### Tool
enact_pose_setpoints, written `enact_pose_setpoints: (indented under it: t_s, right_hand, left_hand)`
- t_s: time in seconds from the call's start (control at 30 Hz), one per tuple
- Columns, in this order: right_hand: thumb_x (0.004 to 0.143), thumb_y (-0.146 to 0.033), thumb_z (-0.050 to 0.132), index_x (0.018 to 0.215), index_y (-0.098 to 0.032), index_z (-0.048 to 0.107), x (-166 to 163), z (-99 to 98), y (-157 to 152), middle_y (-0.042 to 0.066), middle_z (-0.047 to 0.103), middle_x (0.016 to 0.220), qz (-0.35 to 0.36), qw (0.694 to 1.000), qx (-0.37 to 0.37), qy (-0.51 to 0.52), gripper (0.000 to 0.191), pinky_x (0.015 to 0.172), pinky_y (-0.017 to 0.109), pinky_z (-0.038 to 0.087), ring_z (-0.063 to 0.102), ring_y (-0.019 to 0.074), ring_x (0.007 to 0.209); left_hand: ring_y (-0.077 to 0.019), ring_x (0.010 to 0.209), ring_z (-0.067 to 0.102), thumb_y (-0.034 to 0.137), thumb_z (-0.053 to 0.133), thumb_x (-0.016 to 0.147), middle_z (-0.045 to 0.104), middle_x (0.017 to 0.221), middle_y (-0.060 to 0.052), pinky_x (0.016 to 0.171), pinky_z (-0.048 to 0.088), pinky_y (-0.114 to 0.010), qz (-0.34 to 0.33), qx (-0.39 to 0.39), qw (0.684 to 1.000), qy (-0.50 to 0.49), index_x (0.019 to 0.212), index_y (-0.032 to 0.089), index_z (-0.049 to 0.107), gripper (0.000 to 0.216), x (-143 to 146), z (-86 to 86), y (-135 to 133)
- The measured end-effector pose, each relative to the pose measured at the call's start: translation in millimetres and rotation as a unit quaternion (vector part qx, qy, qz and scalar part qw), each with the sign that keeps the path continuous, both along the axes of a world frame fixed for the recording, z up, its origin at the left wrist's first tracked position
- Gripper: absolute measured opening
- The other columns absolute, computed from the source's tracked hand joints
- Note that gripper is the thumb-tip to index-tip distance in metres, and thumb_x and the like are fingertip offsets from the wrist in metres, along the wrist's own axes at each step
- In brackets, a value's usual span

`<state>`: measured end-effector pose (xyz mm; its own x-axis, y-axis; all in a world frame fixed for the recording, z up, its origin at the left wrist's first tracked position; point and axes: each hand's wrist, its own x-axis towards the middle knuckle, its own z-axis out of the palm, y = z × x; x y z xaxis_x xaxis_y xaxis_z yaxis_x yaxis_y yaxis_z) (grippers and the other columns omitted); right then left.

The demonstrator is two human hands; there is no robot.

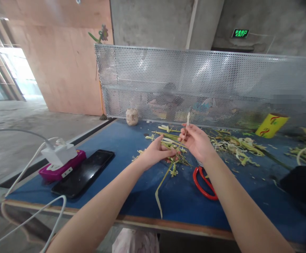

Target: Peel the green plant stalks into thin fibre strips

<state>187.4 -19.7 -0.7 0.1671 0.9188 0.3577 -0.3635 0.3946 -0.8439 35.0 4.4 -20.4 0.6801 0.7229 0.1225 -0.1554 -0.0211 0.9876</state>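
From my end, the right hand pinches a thin stalk near its pale tip, mid-frame, and the left hand looks closed on it lower down. I'd keep the grip light and the stretch between them straight so nothing snaps.

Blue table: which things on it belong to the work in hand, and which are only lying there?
Likely part of the work:
Pale stalk, held by the left hand and right hand
Plant pieces, spread near the hands
Red-handled tool, probably scissors

Probably just lying about:
Black phone
Purple socket block with a white plug
Yellow cylinder, use unclear
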Motion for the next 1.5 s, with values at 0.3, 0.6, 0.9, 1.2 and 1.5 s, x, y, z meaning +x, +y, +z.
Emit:
enact_pose_setpoints:
  t_s: [0.3,0.6,0.9,1.2,1.5]
  right_hand:
    - [0.076,-0.038,0.049,0.072,-0.020,0.058,2,8.3,-18,-0.002,0.043,0.054,-0.097,0.923,0.019,-0.373,0.020,0.051,0.026,0.036,0.040,0.0107,0.050]
    - [0.070,-0.038,0.055,0.072,-0.019,0.055,-2,3.3,-20,0.001,0.058,0.063,-0.080,0.851,-0.022,-0.518,0.020,0.049,0.024,0.036,0.050,0.0128,0.054]
    - [0.072,-0.032,0.053,0.073,-0.019,0.058,-3,-2.3,-16,-0.002,0.051,0.052,-0.130,0.820,0.004,-0.558,0.014,0.046,0.023,0.031,0.043,0.0103,0.046]
    - [0.076,-0.039,0.047,0.072,-0.018,0.059,-5,-3.7,-13,0.001,0.054,0.059,-0.115,0.838,0.015,-0.534,0.025,0.047,0.024,0.033,0.044,0.0118,0.051]
    - [0.070,-0.040,0.055,0.076,-0.020,0.060,-10,-8.5,-12,-0.004,0.039,0.049,-0.174,0.797,0.036,-0.578,0.022,0.044,0.022,0.028,0.035,0.0096,0.045]
  left_hand:
    - [-0.0157,0.064,0.063,0.022,0.066,0.067,0.067,0.077,-0.009,0.049,0.043,-0.021,0.039,-0.048,0.998,-0.023,0.135,0.014,0.003,0.093,0,1.7,0]
    - [-0.0103,0.062,0.058,0.008,0.054,0.069,0.062,0.072,-0.002,0.052,0.041,-0.018,0.065,-0.077,0.994,-0.040,0.122,0.018,0.034,0.057,1,5.0,3]
    - [-0.0132,0.063,0.060,0.004,0.048,0.072,0.062,0.068,-0.001,0.053,0.043,-0.022,0.076,-0.076,0.992,-0.067,0.131,0.012,0.007,0.073,2,7.8,-1]
    - [-0.0121,0.060,0.060,0.012,0.067,0.064,0.064,0.068,-0.006,0.056,0.045,-0.023,0.079,-0.087,0.989,-0.092,0.105,0.010,0.045,0.047,2,5.7,2]
    - [-0.0092,0.056,0.058,0.001,0.059,0.065,0.062,0.064,-0.006,0.056,0.044,-0.021,0.074,-0.151,0.981,-0.099,0.080,0.006,0.054,0.017,1,6.0,3]
